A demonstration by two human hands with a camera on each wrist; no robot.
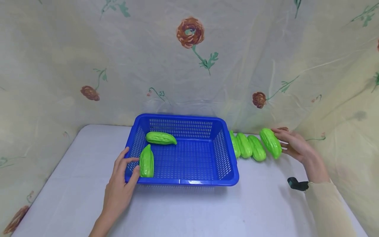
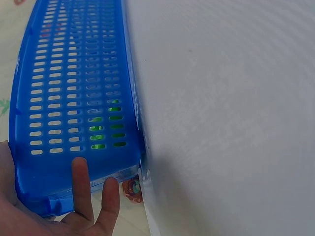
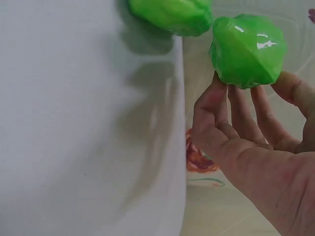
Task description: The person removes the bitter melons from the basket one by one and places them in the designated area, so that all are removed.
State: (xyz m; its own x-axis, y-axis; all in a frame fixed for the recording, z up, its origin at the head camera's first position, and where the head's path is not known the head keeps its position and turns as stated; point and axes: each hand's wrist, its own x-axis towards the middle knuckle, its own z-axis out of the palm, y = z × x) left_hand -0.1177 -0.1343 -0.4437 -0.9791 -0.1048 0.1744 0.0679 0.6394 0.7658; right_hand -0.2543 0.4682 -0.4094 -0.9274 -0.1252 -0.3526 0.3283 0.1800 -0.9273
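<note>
A blue plastic basket [image 1: 189, 182] with slotted walls sits on the white table. Two green bitter melons lie inside it, one along the back left [image 1: 161, 138] and one upright along the left wall [image 1: 146, 162]. My left hand [image 1: 118, 189] holds the basket's front left corner; in the left wrist view two fingers [image 2: 81, 184] lie against its outer wall. On the right, my right hand [image 1: 297, 146] grips another bitter melon [image 1: 270, 142] by its right side, with the fingertips around the melon [image 3: 248, 51] in the right wrist view.
Several more bitter melons [image 1: 256, 148] stand in a row between the basket and my right hand, the leftmost partly hidden by the basket wall. A flowered cloth [image 1: 133, 65] hangs behind and beside the table [image 1: 189, 210]. A dark device [image 1: 297, 184] sits at my right wrist.
</note>
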